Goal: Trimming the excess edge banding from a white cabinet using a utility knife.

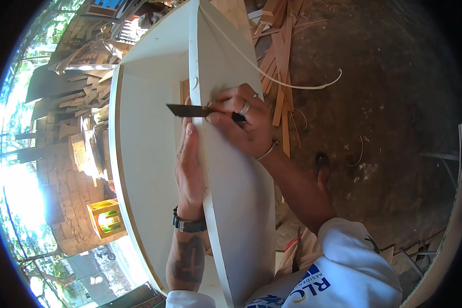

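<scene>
My right hand [249, 123] is closed around a dark knife, its flat, slanted blade [185, 110] lying across the narrow top edge [193, 56] of a white panel and pointing left. Just below the blade, my left hand [189, 167] rests with straight fingers along the panel's inner side, its thumb near the edge. The panel's outer face [241, 200] slopes down to the right beneath my right forearm. A long, thin white strip [303, 88] curls away from the panel's far end. Beside the edge, above the blade, sits a small white curl [194, 82].
The panel forms one side of a white box-like cabinet [149, 154]. Wooden offcuts [280, 56] lie on the brown floor [390, 102] to the right. At left stand stacked wood scraps [90, 92] and a yellow crate-like box [106, 219]. A foot [322, 164] shows on the floor.
</scene>
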The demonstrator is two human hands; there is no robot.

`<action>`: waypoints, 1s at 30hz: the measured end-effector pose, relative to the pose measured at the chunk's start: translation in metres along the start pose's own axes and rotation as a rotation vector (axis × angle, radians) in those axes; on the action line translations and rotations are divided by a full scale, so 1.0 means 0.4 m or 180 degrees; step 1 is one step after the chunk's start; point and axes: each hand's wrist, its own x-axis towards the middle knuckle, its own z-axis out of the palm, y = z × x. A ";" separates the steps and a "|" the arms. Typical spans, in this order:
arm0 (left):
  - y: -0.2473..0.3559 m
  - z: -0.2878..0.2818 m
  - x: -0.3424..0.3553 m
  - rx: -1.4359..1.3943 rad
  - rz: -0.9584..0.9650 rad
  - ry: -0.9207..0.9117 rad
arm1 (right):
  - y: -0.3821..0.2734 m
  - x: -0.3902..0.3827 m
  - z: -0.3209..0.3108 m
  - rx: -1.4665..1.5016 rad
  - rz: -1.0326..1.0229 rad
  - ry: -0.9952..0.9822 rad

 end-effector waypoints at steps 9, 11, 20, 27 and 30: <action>0.013 0.011 0.000 -0.0156 0.0463 -0.0437 | 0.102 0.091 0.021 0.0072 0.0180 -0.0013; 0.016 0.010 0.006 -0.0189 0.0291 -0.0424 | 0.127 0.110 0.023 0.0142 0.0263 -0.0074; 0.054 0.032 0.135 -0.0191 0.0258 -0.0504 | 0.200 0.178 0.037 0.0239 0.0245 -0.0115; 0.088 0.054 0.238 -0.0405 0.0207 -0.0532 | 0.243 0.226 0.050 0.0140 0.0280 -0.0079; 0.095 0.056 0.285 -0.0383 0.0139 -0.0489 | 0.267 0.252 0.056 0.0171 0.0288 -0.0084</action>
